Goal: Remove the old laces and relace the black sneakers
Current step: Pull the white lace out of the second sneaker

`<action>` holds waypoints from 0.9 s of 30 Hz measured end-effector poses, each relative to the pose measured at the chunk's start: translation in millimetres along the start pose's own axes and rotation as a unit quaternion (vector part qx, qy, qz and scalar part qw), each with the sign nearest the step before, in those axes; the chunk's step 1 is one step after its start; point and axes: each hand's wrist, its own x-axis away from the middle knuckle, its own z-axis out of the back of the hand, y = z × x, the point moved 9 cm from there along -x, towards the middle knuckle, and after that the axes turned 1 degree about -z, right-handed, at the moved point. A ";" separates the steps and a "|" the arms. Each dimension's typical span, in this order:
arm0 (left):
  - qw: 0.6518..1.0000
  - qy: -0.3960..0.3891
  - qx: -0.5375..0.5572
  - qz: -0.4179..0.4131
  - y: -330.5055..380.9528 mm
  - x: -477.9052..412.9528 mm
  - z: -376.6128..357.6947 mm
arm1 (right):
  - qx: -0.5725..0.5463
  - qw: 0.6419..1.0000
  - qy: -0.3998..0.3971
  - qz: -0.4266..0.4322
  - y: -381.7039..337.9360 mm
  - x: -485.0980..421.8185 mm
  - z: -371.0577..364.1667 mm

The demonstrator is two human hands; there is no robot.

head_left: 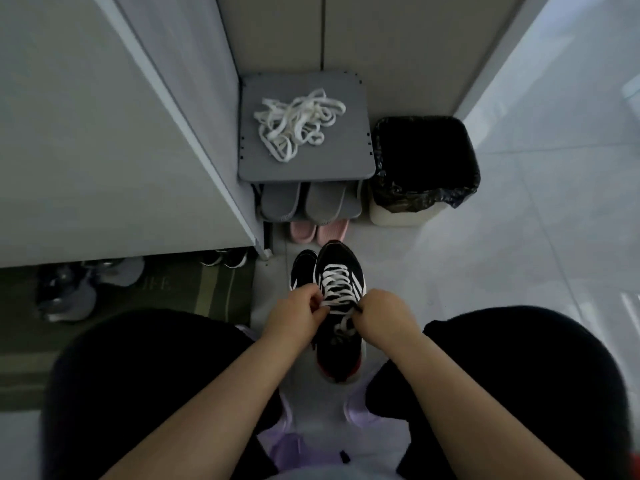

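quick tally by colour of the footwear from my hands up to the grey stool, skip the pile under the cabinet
black sneakers: 2
grey slippers: 2
pink slippers: 2
total: 6

White laces lie on the grey stool; the floor bears a bin and 2 pink slippers.
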 end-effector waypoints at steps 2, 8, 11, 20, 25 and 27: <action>0.998 0.036 0.002 -0.052 20.5 36.3 34.1 | -0.006 0.998 0.055 0.043 -11.6 39.9 21.9; 0.987 0.109 -0.013 -0.118 50.9 121.0 81.9 | -0.063 0.971 0.166 0.158 -49.1 136.0 38.6; 0.984 0.118 0.009 -0.132 53.4 132.7 83.9 | -0.071 0.961 0.203 0.173 -47.7 147.8 42.5; 0.985 0.092 -0.022 -0.142 54.8 131.3 94.8 | -0.151 0.939 0.271 0.147 -38.6 158.7 60.3; 0.985 -0.023 0.059 -0.163 67.7 127.0 97.4 | -0.167 0.927 0.309 0.134 -39.1 157.2 67.5; 0.978 -0.099 0.112 -0.142 70.9 128.3 93.1 | -0.240 0.929 0.257 0.111 -33.0 152.4 68.6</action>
